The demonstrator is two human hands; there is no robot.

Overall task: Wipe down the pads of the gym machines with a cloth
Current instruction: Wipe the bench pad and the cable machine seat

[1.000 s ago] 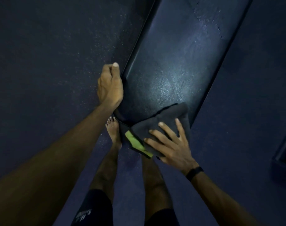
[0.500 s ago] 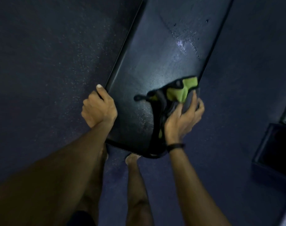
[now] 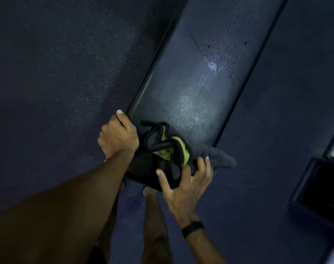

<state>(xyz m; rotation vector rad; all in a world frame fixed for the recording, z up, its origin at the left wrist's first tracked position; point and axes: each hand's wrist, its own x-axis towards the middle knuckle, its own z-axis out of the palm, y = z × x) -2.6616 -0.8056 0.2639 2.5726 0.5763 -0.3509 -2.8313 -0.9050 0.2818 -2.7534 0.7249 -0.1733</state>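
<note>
A long black bench pad (image 3: 196, 80) runs diagonally from the lower middle to the upper right, with a worn, cracked patch further up it. A crumpled dark grey cloth with a yellow-green side (image 3: 168, 147) lies on the pad's near end, one corner hanging off the right edge. My right hand (image 3: 183, 180) presses on the cloth's near part with fingers spread and curled over it. My left hand (image 3: 117, 138) grips the pad's left edge near the corner, thumb up along the rim.
Dark speckled rubber floor (image 3: 67, 73) surrounds the bench. A dark box-like base of another piece of equipment (image 3: 318, 187) stands at the right edge. My bare legs and feet (image 3: 152, 216) are just below the pad's near end.
My right hand has dragged the cloth back from the pad's right side toward the near end, where it now lies bunched. My left hand keeps its grip on the left edge.
</note>
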